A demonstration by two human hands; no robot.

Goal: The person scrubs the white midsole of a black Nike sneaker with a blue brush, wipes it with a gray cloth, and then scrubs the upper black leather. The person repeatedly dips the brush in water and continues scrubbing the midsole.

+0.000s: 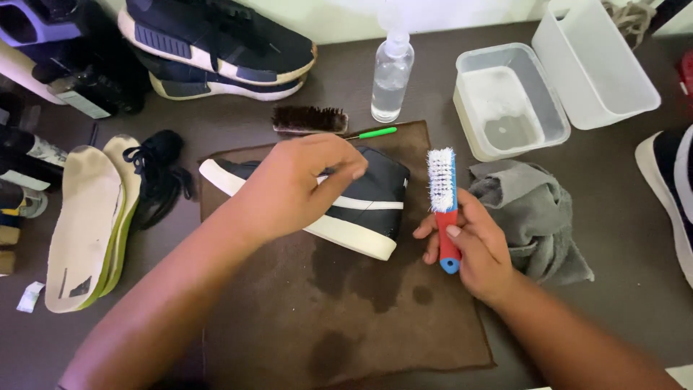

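dark high-top sneaker (368, 198) with a white sole lies on its side on a damp brown mat (346, 318) on the counter (621, 238), pinned steady under the left hand (303, 184), fingers curled over its upper. the right hand (473, 249) grips a red-handled scrub brush (442, 198), bristles up, beside a grey rag (534, 209) and a plastic tub (509, 97) holding a little water.

One view only, from a camera worn on the person's head, looking steeply down and forward onto the desk (621, 217). It sits close: both forearms enter from the bottom edge, and the wall's foot shows beyond the left hand (289, 188) at the top.
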